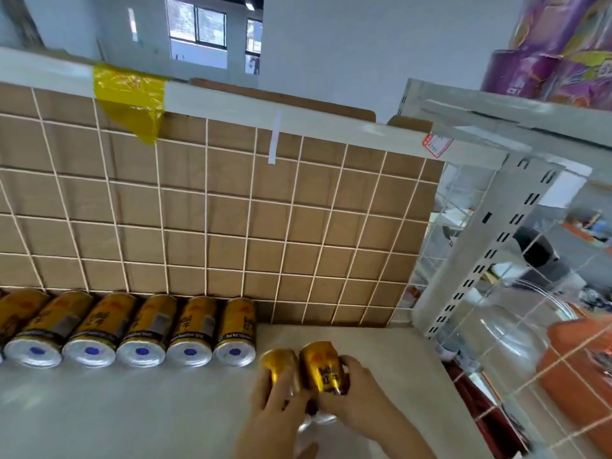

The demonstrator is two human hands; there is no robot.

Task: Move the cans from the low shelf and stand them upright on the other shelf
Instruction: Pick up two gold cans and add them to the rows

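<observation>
Several gold cans (139, 329) stand in a row along the back of the pale shelf (132, 409), against a cardboard panel behind a white wire grid. Their silver tops with blue dots face me. To the right of the row, my left hand (278, 402) grips one gold can (281, 366) and my right hand (361, 399) grips another gold can (323, 366). The two held cans are side by side, touching, just right of the last can in the row (236, 332). Whether they rest on the shelf or hover over it is unclear.
A white slotted upright (490, 253) and wire mesh close the shelf's right end. Beyond the mesh lie an orange object (583, 369) and clear plastic. Purple packs (556, 48) sit on a higher shelf at top right. Yellow tape (129, 97) hangs from the top rail.
</observation>
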